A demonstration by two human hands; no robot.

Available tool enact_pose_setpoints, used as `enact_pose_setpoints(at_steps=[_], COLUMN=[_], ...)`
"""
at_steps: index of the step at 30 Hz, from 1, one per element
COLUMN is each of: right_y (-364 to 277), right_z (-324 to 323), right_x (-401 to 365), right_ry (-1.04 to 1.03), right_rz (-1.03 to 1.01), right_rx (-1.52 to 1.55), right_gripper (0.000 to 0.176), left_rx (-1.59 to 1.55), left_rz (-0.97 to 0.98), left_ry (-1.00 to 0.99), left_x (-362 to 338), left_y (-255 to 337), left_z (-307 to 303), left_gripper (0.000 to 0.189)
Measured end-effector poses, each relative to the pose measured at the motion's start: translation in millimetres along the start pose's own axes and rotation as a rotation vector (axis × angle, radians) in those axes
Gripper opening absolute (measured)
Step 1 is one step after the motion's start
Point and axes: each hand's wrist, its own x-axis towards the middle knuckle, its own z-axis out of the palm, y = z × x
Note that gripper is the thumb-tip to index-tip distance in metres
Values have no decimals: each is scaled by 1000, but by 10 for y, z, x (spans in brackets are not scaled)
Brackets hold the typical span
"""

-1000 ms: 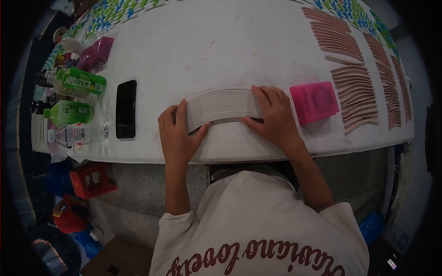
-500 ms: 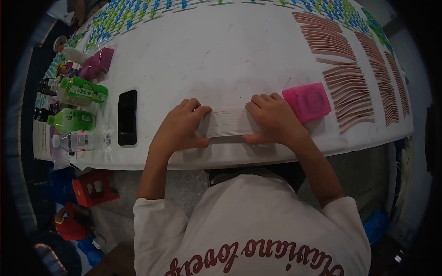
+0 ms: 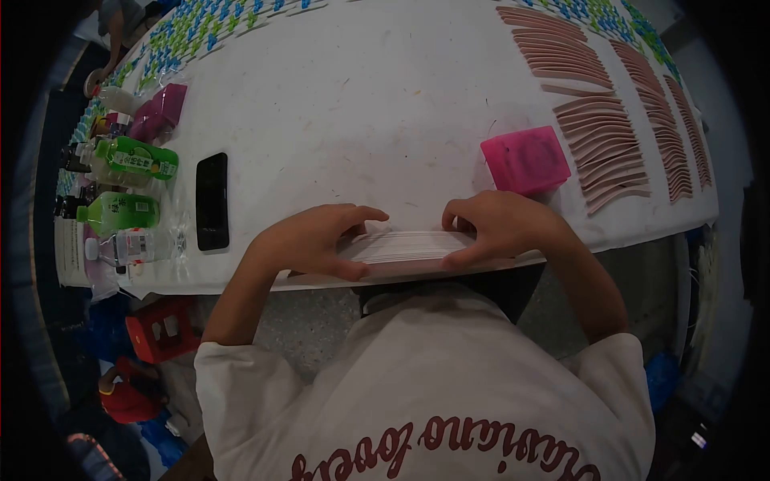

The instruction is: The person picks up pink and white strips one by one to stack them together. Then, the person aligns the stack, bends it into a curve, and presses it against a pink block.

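Note:
A stack of thin white strips lies sideways near the table's front edge, its layered side facing me. My left hand grips its left end, thumb on the near side and index finger stretched along the far side. At the right end, my right hand holds the stack between its thumb and bent fingers. Just beyond that hand sits a bright pink block with a dark smudge on its face. My palms hide both ends of the stack.
Rows of pinkish strips lie at the right. To the left are a black phone, green-labelled bottles and a clear bottle. Blue and green pieces line the far edge. A red stool stands below left.
Both hands and the stack have come nearer to me, to the table's front edge. The left index finger has straightened out. The pink block stays on the table.

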Motion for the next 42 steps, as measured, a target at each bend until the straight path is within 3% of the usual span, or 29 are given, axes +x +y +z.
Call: enact_pose_setpoints(at_steps=[7,9,10,12,13,15,18,26,29,32,38,40,41,42], right_y=[-182,-235,-246,-252,-287,-379,-370,-262,-248,-251,-240,-236,-233,-230], right_z=[50,144,209,359,413,510,708,855,860,872,812,798,793,788], right_x=[-174,-234,-249,-254,-250,-211,-117,79,88,110,157,166,169,173], right_ry=[102,309,310,633,632,942,1036,1142,1151,1171,1192,1186,1186,1185], right_rz=[61,30,30,-94,-94,-250,-391,-509,-530,-536,-531,-529,-523,-516], right_rx=[-59,-118,-116,-344,-344,-353,-480,-468,-471,-465,-474,-474,-469,-463], right_gripper=[69,62,62,52,52,44,42,34,33,33,31,30,29,29], left_rx=[-36,-39,-41,-68,-98,-123,-157,-117,-142,-5,327,374,373,508], left_rz=[-1,-22,-41,-53,-65,-77,-97,-123,-171,-72,-1,-62,-61,46], left_ry=[-9,-15,-15,-22,-29,-34,-53,-127,-136,-113,115,379,378,548], left_x=[43,50,56,68,71,78,100,130,112,56,-174,-242,-256,-254], left_y=[-17,-5,0,-22,-34,-41,-25,18,93,165,348,399,382,334], left_z=[-68,-83,-91,-107,-113,-143,-204,-316,-343,-310,44,261,363,475], left_gripper=[81,80,79,79,79,77,74,70,63,48,41,44,44,45])
